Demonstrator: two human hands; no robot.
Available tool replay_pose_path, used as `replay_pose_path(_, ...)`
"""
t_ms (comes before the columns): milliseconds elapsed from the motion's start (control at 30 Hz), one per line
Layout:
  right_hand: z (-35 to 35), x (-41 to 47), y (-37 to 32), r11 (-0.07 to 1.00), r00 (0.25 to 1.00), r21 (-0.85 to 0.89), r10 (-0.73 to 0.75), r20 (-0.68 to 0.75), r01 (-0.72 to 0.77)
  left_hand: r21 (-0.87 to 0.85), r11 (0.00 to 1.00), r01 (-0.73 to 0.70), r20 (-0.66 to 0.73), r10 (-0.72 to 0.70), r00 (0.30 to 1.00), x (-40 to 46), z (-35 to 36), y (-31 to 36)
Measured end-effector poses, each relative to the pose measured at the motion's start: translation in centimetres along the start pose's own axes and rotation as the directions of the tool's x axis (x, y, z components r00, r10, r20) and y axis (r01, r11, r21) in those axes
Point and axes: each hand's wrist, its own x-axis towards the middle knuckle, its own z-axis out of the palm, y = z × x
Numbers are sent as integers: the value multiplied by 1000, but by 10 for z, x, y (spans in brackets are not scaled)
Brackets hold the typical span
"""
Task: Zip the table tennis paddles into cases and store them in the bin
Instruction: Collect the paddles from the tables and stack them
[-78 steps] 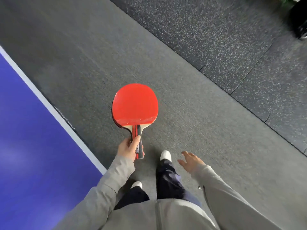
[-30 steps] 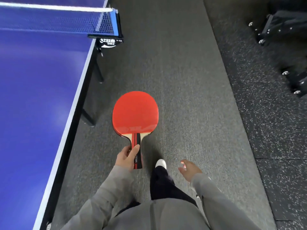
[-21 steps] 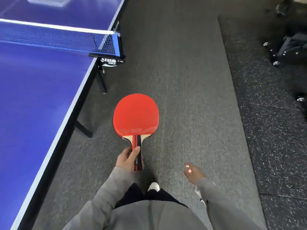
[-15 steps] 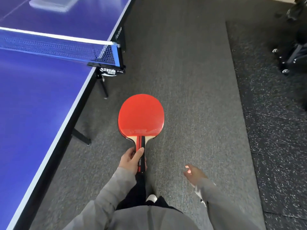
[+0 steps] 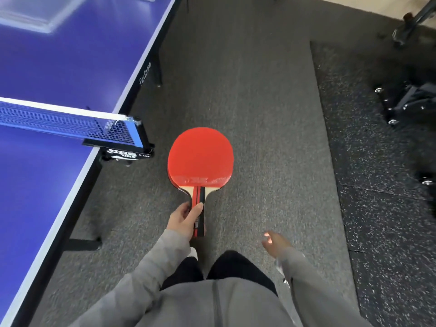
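One blue ping-pong table point(image 5: 47, 67) on the left, with its net point(image 5: 63, 125) clamped at the near edge; the side rail reads "Fedbro", I think. Open carpet point(image 5: 247, 90) runs alongside. Left hand point(image 5: 186, 219) grips the handle of a red paddle point(image 5: 200, 159), maybe two stacked, held over the floor. Right hand point(image 5: 274, 243) hangs loose, blurry. Black wheeled gear point(image 5: 408, 102) sits far right.

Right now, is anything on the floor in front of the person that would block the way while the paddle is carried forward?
Nothing visible blocks it. The left hand grips the paddle over bare grey floor. The table lies to the left, wheeled black objects to the right. No case or bin is clearly identifiable.
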Motion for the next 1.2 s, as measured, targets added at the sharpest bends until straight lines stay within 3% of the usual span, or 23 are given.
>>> replay_pose_path(267, -90, 93, -57, 966, 997, -251, -39, 66, 54, -54, 998, 16, -76, -20, 997, 89, 30, 54)
replay_pose_path(633, -240, 249, -243, 752, 868, -435, -446, 217, 495, -191, 981, -44, -368, -29, 930, 227, 93, 134)
replay_pose_path(833, -299, 307, -268, 672, 853, -526, -433, 292, 521, -277, 951, -135, -503, -24, 864, 280, 103, 183)
replay_pose_path(967, -323, 343, -283, 654, 881, -591, -332, 337, 472, -295, 937, -186, -563, -13, 826, 312, 93, 214)
replay_pose_path(1200, -351, 393, -381, 594, 889, -661, -317, 331, 458, -360, 894, -265, -657, -41, 752, 377, 37, 249)
